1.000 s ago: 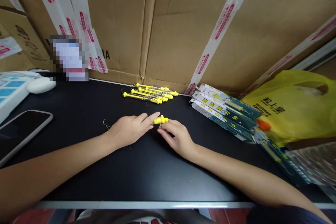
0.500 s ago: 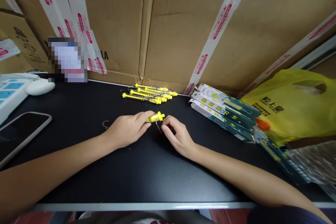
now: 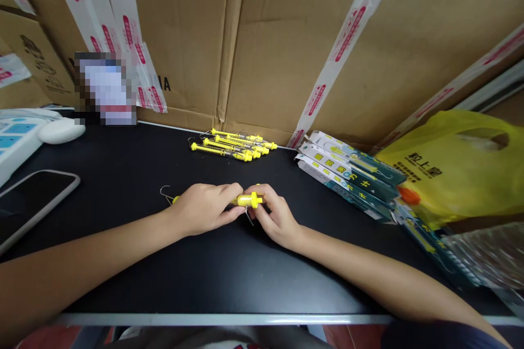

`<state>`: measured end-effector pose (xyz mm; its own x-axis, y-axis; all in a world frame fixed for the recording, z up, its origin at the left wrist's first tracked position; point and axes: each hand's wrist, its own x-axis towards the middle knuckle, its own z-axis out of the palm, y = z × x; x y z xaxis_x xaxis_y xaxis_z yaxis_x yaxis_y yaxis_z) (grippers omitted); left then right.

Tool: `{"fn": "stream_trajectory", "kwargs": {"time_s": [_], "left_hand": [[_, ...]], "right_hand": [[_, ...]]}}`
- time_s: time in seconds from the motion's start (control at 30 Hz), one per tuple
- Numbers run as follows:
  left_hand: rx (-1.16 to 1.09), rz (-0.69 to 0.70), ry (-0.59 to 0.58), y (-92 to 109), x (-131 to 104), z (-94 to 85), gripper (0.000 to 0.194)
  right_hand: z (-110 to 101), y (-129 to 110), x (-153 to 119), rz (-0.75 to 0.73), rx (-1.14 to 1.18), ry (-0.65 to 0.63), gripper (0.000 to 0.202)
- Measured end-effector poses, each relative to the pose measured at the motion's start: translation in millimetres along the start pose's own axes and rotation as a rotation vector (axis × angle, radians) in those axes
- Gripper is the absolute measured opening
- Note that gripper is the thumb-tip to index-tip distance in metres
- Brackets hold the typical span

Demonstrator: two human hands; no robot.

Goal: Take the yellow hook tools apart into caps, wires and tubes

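My left hand (image 3: 208, 206) is closed around a yellow spring scale (image 3: 248, 200), held sideways over the black table. Its yellow capped end points right, and a thin wire hook (image 3: 165, 192) sticks out past the wrist on the left. My right hand (image 3: 279, 215) is pinched just beside the capped end; a bit of yellow shows above its fingertips, but what they grip is mostly hidden. A small metal piece (image 3: 249, 218) hangs between the two hands. Behind them lies a row of several more yellow spring scales (image 3: 229, 145) with wire hooks.
Several printed green-and-white boxes (image 3: 347, 174) lie at the right, beside a yellow plastic bag (image 3: 454, 169) and clear plastic packaging (image 3: 487, 251). On the left are a phone (image 3: 36, 202) and a white power strip (image 3: 20, 139). Large taped cardboard (image 3: 278, 49) closes off the back.
The capped end of the spring scale has moved down and right, meeting the fingers of my right hand. More of the scale's hooked end shows behind my left wrist.
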<state>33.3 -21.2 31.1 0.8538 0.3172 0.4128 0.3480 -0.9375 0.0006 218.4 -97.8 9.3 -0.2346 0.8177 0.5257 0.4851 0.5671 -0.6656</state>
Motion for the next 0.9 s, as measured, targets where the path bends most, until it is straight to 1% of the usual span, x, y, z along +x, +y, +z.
{"fn": "stream_trajectory", "kwargs": {"time_s": [0.07, 0.2, 0.3, 0.4, 0.6, 0.77, 0.9], "left_hand": [[0.021, -0.001, -0.007, 1, 0, -0.3, 0.022], [0.03, 0.018, 0.035, 3, -1, 0.4, 0.028], [0.026, 0.019, 0.066, 3, -2, 1.1, 0.031], [0.039, 0.014, 0.072, 2, -1, 1.7, 0.032], [0.057, 0.006, -0.011, -2, 0, 1.2, 0.032], [0.005, 0.047, -0.066, -5, -1, -2.2, 0.029], [-0.076, 0.089, -0.127, -9, 0, -4.6, 0.022]], "right_hand": [[2, -2, -1, 0.042, 0.017, 0.005, 0.015], [4, -5, -3, 0.138, 0.053, 0.01, 0.012], [4, -5, -3, 0.151, 0.071, 0.017, 0.013], [3, -4, -1, 0.147, 0.075, 0.02, 0.014], [1, -1, 1, 0.108, 0.036, 0.022, 0.017], [1, 1, -1, 0.055, -0.033, 0.002, 0.017], [-1, 1, -2, 0.033, -0.04, -0.037, 0.016]]}}
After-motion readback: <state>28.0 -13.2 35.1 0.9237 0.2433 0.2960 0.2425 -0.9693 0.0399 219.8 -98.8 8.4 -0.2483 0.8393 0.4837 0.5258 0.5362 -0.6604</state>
